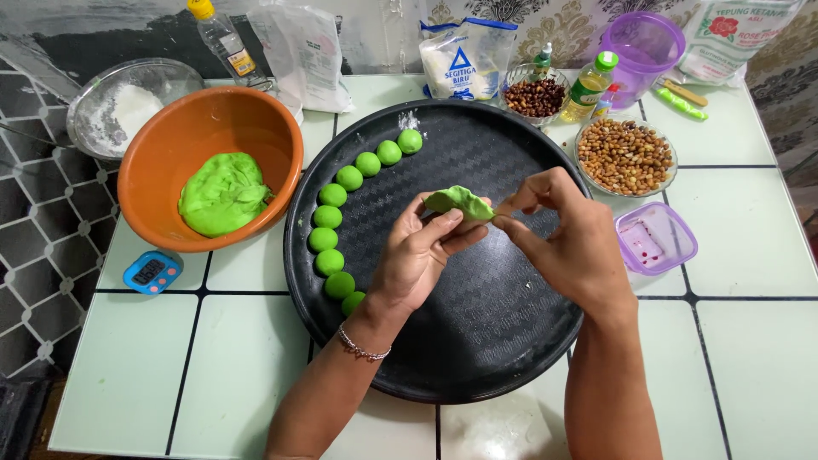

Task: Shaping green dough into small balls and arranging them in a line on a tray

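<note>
Green dough piece (458, 203) being pinched shut above the round black tray (477, 358), mid-frame.
Left hand (417, 255) cups it, right hand (567, 238) fingertips clamp its edge; nine finished balls (348, 177) curve along the tray's left rim, and a large lump (223, 193) remains in the orange bowl (162, 162) at upper left.

dough piece (460, 202) underside hidden by fingers, rice-flour bag (734, 34) cut off at top

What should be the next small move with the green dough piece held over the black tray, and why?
Probably pinch its open edges together. The dough piece lies flattened and cupped in the left hand, and the right hand fingers already grip its rim, while the finished balls on the black tray are closed and round.
</note>
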